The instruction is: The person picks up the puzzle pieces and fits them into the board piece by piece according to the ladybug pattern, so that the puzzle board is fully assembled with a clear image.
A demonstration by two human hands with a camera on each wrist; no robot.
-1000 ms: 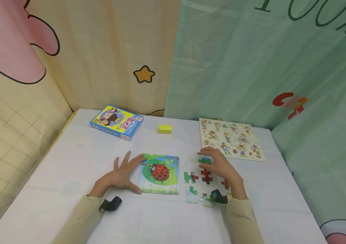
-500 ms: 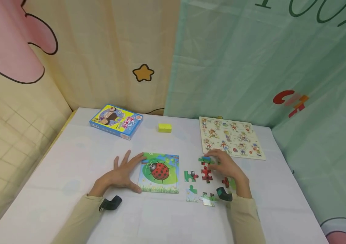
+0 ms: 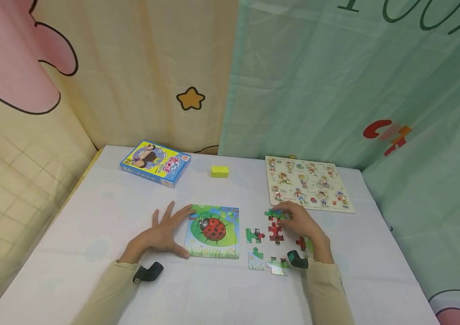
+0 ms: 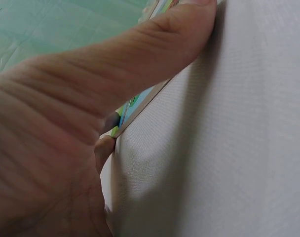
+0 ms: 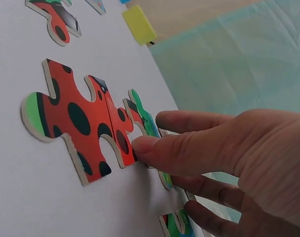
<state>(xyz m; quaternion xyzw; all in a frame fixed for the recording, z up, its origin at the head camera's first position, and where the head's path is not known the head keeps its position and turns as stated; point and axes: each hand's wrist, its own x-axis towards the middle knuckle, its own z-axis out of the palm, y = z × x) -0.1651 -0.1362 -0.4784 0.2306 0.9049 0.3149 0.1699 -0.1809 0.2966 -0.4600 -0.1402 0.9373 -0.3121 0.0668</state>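
Observation:
My left hand [image 3: 161,234] is spread along the left edge of a square ladybug picture board [image 3: 213,229], thumb at the near corner and fingers at the far one. In the left wrist view the straight thumb [image 4: 155,44] covers much of the board's edge. My right hand [image 3: 303,223] pinches a green-blue puzzle piece [image 5: 149,122] between thumb and fingers. Right by the thumb tip lies a red, black-spotted puzzle piece [image 5: 73,113]. Other ladybug pieces lie around: a green and red one [image 3: 254,235], a grassy corner [image 3: 256,261] and a grassy edge piece [image 3: 278,266].
Another red piece [image 3: 301,243] lies partly behind the right wrist. Beyond the right hand is a cream board with cartoon figures [image 3: 309,185]. A yellow block [image 3: 219,171] and a blue-yellow box [image 3: 154,162] sit toward the back, before the curtains [image 3: 295,90].
My right hand has shifted a little to the right, and its thumb and fingers have drawn together around the green-blue piece. The left hand stays at the picture board.

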